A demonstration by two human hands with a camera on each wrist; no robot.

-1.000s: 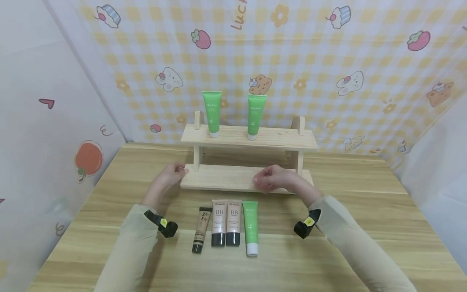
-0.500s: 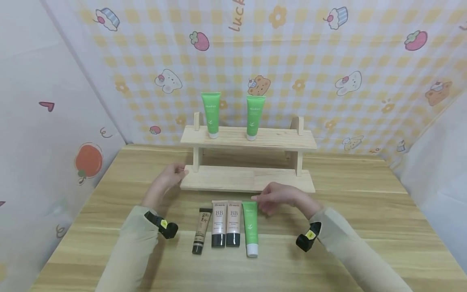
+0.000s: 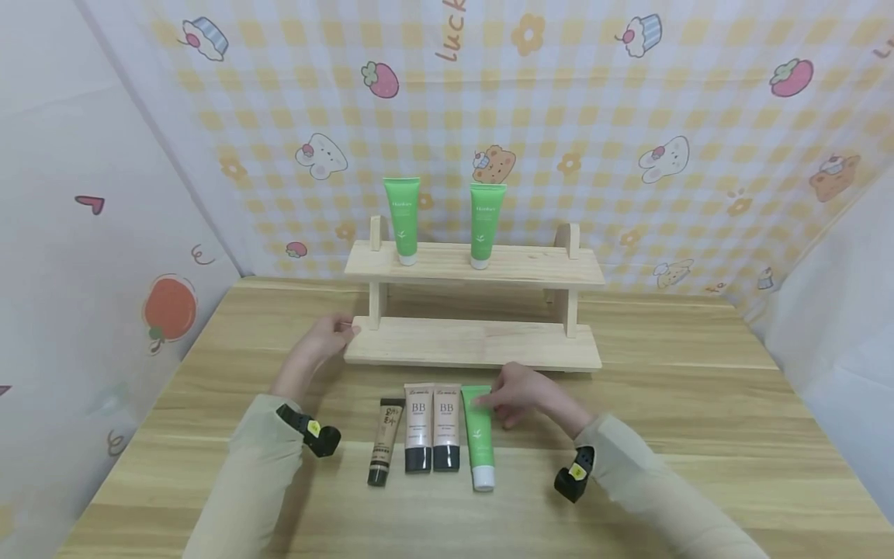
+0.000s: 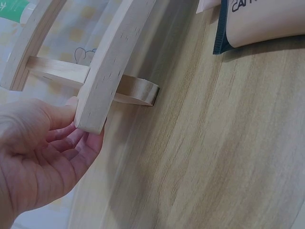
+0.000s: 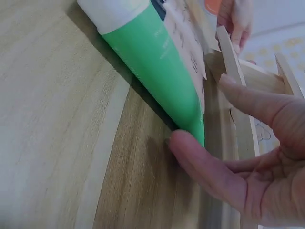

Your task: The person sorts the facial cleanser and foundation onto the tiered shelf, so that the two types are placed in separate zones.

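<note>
My left hand [image 3: 323, 339] grips the left end of the lower board of a two-tier wooden shelf [image 3: 433, 341], thumb on top and fingers curled beneath in the left wrist view. My right hand [image 3: 524, 390] is at the crimped end of a green squeeze tube [image 3: 480, 442] lying on the table. In the right wrist view, its thumb and fingers [image 5: 205, 167] are spread apart, one fingertip at the edge of the green tube [image 5: 152, 67]; whether it touches cannot be told. Left of that tube lie two pinkish BB cream tubes [image 3: 418, 427] and a slim tan tube [image 3: 386, 442] with a black cap.
Two green tubes [image 3: 403, 221] stand cap-down on the upper board [image 3: 538, 264] of the shelf. Behind it hangs a yellow checked cloth [image 3: 447, 116] with cartoon prints. The wooden tabletop [image 3: 684, 404] extends to both sides.
My right hand has left the lower board and moved down toward the viewer to the top of the lying green tube. The left hand keeps its grip on the shelf.
</note>
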